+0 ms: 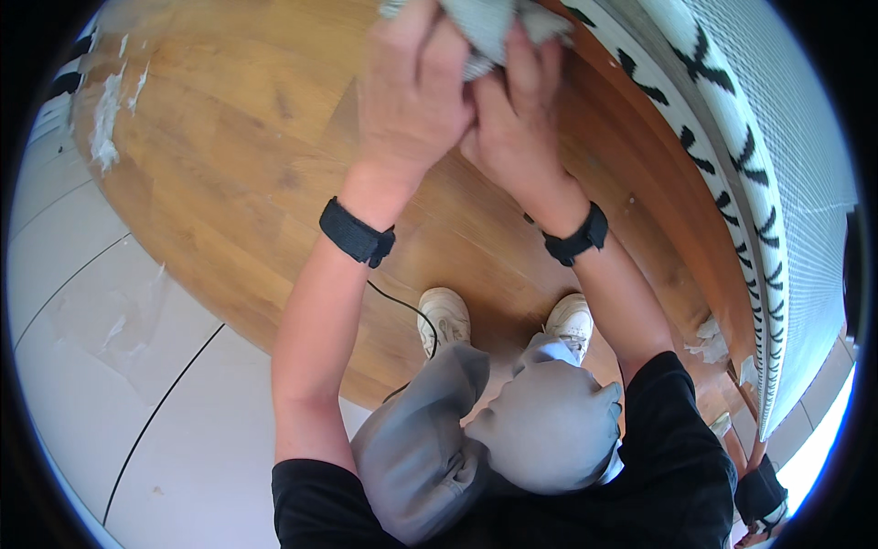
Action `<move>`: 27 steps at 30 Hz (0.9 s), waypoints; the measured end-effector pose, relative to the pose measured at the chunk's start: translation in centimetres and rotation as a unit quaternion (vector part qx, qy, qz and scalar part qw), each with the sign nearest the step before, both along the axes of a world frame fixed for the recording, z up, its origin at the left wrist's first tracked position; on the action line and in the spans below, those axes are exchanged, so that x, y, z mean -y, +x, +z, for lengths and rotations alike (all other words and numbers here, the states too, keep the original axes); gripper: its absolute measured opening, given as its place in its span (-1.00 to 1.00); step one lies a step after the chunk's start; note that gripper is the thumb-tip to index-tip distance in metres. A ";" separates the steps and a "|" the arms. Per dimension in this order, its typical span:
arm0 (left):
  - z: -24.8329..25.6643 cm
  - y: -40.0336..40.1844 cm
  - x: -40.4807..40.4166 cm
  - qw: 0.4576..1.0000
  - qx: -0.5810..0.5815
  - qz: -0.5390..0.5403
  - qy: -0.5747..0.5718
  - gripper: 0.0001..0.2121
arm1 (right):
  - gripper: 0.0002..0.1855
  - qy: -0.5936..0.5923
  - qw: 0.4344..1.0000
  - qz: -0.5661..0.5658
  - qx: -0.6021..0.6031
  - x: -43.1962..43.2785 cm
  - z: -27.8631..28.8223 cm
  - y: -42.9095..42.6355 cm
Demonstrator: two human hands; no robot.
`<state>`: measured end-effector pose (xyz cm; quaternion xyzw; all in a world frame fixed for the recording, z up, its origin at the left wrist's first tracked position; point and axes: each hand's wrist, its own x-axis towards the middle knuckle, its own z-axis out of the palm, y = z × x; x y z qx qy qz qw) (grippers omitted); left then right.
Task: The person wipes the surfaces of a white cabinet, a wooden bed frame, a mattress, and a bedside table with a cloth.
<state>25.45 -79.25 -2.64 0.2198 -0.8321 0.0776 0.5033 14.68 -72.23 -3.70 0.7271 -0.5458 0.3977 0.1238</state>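
Note:
Both hands are raised near the top edge of the head view, close together and slightly blurred. A crumpled light grey cloth (pixel 485 31) is bunched between them and runs partly out of the picture. My left hand (pixel 411 103) grips its left side, the fingertips hidden by the fold. On the cloth's lower right, my right hand (pixel 518 127) has its fingers curled around it, and the two thumbs nearly meet. Each wrist wears a black strap. Beneath the hands lies wood-look flooring (pixel 274 171).
At right, a white mattress (pixel 809 178) with black marks rests along a reddish-brown wooden bed frame (pixel 713 274). White tile (pixel 185 425) borders the wood at left. Torn translucent scraps (pixel 108 123) lie at the left edge. A black cable (pixel 405 302) crosses beside my shoes.

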 end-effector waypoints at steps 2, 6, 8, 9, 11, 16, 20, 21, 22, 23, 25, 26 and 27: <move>-0.4 0.4 0.1 0.991 -0.059 0.069 0.102 -0.57 | -0.56 0.124 0.991 0.035 0.026 1.3 -0.3 1.2; -1.8 2.0 -1.3 0.964 0.009 0.071 0.257 -0.66 | -0.74 0.072 0.992 0.039 0.093 1.2 -2.0 2.1; -3.5 2.2 -2.2 0.943 0.040 0.063 0.323 -0.66 | -0.72 0.135 0.984 0.056 0.098 0.1 -3.8 1.4; -4.3 2.2 -2.5 0.917 0.075 0.055 0.387 -0.66 | -0.69 0.197 0.972 0.072 0.107 -0.4 -4.7 1.1; -5.4 1.6 -3.2 0.896 0.097 0.061 0.430 -0.67 | -0.67 0.226 0.966 0.075 0.100 -1.2 -5.9 0.2; -4.3 1.0 -3.5 0.872 0.135 0.026 0.470 -0.66 | -0.57 0.286 0.939 0.090 0.169 -3.2 -5.0 -1.1; 1.5 0.4 -6.2 0.932 0.133 -0.131 0.310 -0.65 | -0.56 0.225 0.956 0.104 0.157 -8.5 -0.1 -3.7; 3.9 0.2 -7.0 0.921 0.137 -0.195 0.307 -0.69 | -0.61 0.209 0.963 0.103 0.133 -10.3 2.1 -4.8; 6.7 -0.3 -7.8 0.908 0.143 -0.257 0.299 -0.74 | -0.64 0.161 0.969 0.121 0.146 -11.6 4.6 -5.9; 9.1 -1.1 -8.5 0.915 0.127 -0.289 0.252 -0.73 | -0.56 0.096 0.974 0.134 0.153 -12.7 6.6 -6.7; 12.7 -2.5 -10.0 0.916 0.083 -0.356 0.164 -0.70 | -0.47 0.194 0.925 0.201 0.257 -14.1 11.3 -8.5; 14.1 -3.3 -10.1 0.910 0.061 -0.389 0.131 -0.68 | -0.44 0.235 0.899 0.201 0.310 -14.5 13.4 -9.2; 15.3 -4.4 -9.9 0.906 0.062 -0.400 0.123 -0.68 | -0.41 0.228 0.925 0.161 0.258 -14.4 15.1 -9.6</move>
